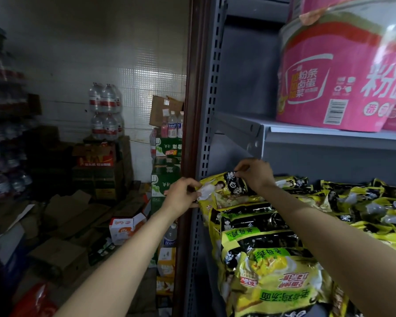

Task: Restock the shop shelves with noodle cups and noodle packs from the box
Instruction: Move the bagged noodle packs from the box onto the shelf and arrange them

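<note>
A yellow-and-black noodle pack [224,191] lies at the left end of the lower grey shelf, on top of other packs. My left hand [183,195] pinches its left edge. My right hand [255,173] pinches its top edge from above. More yellow noodle packs [268,266] are stacked in front and spread along the shelf to the right [364,202]. Big pink noodle cups [332,74] stand on the upper shelf [329,135].
The grey slotted shelf upright [206,138] and a brown door frame [189,110] stand left of the packs. Beyond lies a storeroom with water bottles [105,110], stacked cartons [96,165], green drink cases [167,175] and flattened cardboard [64,225] on the floor.
</note>
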### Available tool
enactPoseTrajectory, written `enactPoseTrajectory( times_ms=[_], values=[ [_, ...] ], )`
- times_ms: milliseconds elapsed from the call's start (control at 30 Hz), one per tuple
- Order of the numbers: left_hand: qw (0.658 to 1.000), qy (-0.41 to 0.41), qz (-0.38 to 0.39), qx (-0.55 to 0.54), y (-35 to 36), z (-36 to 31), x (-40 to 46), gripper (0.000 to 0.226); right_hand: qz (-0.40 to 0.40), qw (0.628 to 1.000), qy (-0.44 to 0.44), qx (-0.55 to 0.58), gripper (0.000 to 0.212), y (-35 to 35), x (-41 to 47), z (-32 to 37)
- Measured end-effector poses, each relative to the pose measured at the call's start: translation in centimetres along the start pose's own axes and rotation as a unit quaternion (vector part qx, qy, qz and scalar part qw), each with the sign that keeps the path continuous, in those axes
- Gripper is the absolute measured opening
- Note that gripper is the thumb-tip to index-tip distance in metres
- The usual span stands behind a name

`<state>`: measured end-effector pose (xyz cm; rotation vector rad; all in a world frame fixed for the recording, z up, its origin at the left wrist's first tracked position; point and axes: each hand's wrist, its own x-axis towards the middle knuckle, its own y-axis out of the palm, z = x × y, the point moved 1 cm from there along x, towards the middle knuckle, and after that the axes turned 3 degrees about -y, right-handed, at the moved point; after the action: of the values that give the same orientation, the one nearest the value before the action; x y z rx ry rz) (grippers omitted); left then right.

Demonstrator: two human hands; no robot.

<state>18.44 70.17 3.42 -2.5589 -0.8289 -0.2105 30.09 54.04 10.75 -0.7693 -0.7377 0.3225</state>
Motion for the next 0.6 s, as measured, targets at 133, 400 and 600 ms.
enactPoseTrajectory(
  times_ms=[133,400,600],
  values=[
    [0.999,-0.036,0.032,0.009,1.0,0.7,0.2,0.023,0.021,1.0,-0.02,0.01,0.009,0.2,0.6,0.9],
    [0.986,0.083,0.047,0.134,-0.4,-1.0,0.5,0.049,0.105,0.993,-0.02,0.048,0.051,-0.1,0.2,0.2],
    [0.982,0.105,0.078,0.136,0.2,-1.6,0.3,0.063,0.151,0.986,-0.067,0.011,0.046,-0.5,-0.7,0.3]
  ],
)
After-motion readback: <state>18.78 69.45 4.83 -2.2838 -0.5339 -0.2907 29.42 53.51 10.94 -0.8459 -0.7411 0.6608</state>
